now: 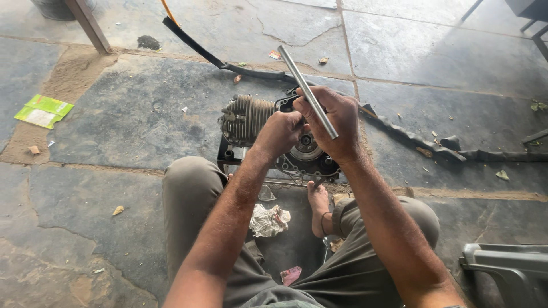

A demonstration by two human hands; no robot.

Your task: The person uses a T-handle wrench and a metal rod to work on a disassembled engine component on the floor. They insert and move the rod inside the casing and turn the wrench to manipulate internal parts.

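Down on the stone floor (142, 114), a person sits with knees bent and both hands raised over a small engine (257, 122). The engine lies on its side between the person's legs and a long black rubber strip (240, 68); its finned cylinder points to the left, and its round side cover (307, 149) faces up, partly hidden by the hands.

The right hand (337, 122) is closed in a fist around a long grey metal rod (308, 91). The rod slants from upper left to lower right, its upper end sticking out well above the fist and its lower end poking out just past the knuckles.

The left hand (279, 134) is curled tight just beside the right, pressed against the engine's top edge. Its fingers are folded in, but whether they grip anything cannot be told from here, because the hand's back hides them.

A bare foot (318, 205) rests on the floor just below the engine, touching or nearly touching its frame. Near it lies a crumpled rag (269, 221). Well off to the left sits a green and yellow packet (44, 110), on a sandy patch. At the lower right corner stands a grey plastic chair (508, 271), only partly in view.
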